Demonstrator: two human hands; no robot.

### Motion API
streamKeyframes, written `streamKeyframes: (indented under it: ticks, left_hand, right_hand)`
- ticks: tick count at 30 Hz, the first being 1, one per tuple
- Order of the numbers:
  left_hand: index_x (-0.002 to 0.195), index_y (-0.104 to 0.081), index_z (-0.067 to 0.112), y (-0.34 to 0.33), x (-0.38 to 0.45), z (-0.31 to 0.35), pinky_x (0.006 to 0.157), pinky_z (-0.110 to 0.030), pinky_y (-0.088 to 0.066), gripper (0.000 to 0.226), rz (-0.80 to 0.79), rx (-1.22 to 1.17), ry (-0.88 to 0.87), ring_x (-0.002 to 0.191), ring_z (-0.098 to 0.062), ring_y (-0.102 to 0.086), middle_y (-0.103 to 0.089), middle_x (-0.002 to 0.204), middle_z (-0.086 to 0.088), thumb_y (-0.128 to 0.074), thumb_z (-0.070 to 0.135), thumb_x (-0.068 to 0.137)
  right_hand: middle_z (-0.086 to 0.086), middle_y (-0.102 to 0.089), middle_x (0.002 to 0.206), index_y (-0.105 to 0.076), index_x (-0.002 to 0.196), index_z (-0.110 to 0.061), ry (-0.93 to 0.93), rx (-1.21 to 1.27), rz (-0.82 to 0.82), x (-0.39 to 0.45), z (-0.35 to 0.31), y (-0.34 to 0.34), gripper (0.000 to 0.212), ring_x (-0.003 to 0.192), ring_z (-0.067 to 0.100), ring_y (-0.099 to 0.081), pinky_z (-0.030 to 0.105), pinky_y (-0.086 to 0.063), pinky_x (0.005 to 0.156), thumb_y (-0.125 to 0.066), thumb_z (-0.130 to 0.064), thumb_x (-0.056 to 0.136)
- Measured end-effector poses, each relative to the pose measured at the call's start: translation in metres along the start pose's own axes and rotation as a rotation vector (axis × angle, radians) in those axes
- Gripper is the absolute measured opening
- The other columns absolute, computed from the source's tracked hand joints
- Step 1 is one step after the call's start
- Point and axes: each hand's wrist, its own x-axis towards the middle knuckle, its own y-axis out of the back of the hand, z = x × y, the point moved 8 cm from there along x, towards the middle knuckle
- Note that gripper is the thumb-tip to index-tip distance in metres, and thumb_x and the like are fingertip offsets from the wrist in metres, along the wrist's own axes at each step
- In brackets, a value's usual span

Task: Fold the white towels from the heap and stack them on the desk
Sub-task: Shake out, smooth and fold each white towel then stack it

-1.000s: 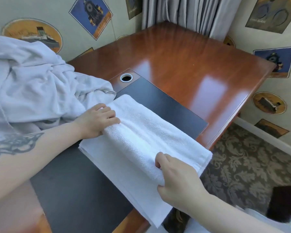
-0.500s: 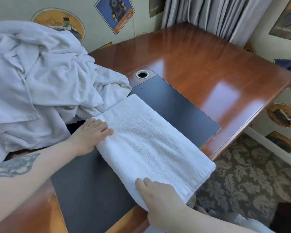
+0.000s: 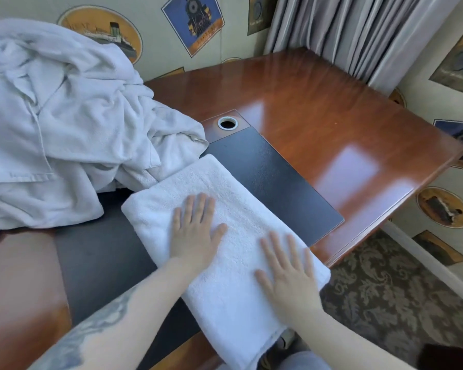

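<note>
The folded towel (image 3: 225, 236) is lying on the dark desk pad (image 3: 273, 182) of the desk (image 3: 332, 116), its near end hanging over the edge at six o'clock. The left hand (image 3: 195, 233) and the right hand (image 3: 289, 273) are both pressing flat on it, fingers straight, grasping nothing. The heap (image 3: 59, 124) is sitting at ten o'clock, touching the towel's far corner.

Grey curtain (image 3: 340, 30), train-print wallpaper (image 3: 193, 22), patterned carpet (image 3: 385, 297), glossy light.
</note>
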Motion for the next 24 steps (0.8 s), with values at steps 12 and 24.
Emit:
streamKeyframes:
  ticks: [12,24]
  left_hand:
    - [0.153,0.002,0.004,-0.016,-0.071,0.058,0.117,-0.044,0.01,0.079,0.025,-0.372,0.405,0.146,-0.024,0.019,0.005,0.162,-0.015,-0.023,0.054,0.098]
    - [0.152,0.012,0.037,-0.001,-0.106,-0.033,0.117,-0.04,0.019,0.061,-0.061,0.183,0.117,0.147,-0.014,0.018,0.014,0.161,0.013,-0.002,0.057,0.096]
  right_hand:
    - [-0.011,-0.051,0.112,-0.033,0.134,-0.028,-0.202,0.287,-0.121,0.076,0.026,0.02,0.05,0.105,0.016,-0.05,0.032,-0.039,0.074,-0.047,-0.053,0.093]
    - [-0.007,-0.06,0.081,-0.048,0.082,-0.033,0.668,0.142,-0.334,0.052,-0.044,0.059,0.013,0.078,0.015,-0.058,0.029,-0.044,0.064,-0.045,-0.036,0.095]
